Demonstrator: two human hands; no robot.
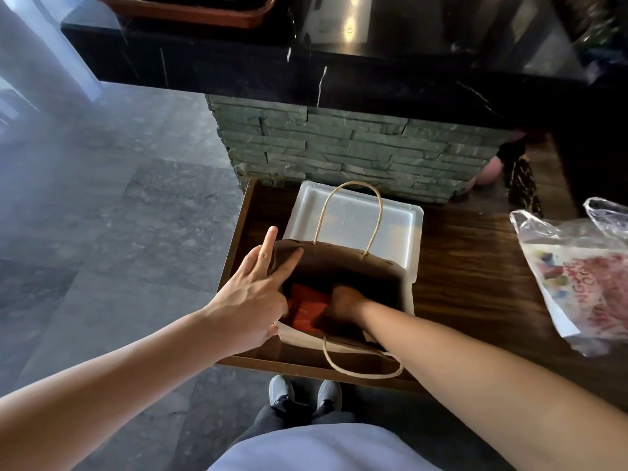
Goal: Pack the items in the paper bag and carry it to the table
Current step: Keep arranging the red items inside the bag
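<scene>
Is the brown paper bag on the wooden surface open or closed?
Open: the brown paper bag gapes, with the right hand inside beside a red item.

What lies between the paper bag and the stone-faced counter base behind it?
In the head view, a white tray lies flat on the wooden table between the paper bag and the stone base; the bag's far handle arches over it.

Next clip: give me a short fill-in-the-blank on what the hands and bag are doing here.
1. The right hand reaches down inside the paper ____.
2. The item under that hand, the packet, is ____ in colour.
3. The left hand holds the bag open at its ____ edge.
4. Behind the bag lies a ____ tray.

Missing words: bag; red; left; white
</scene>
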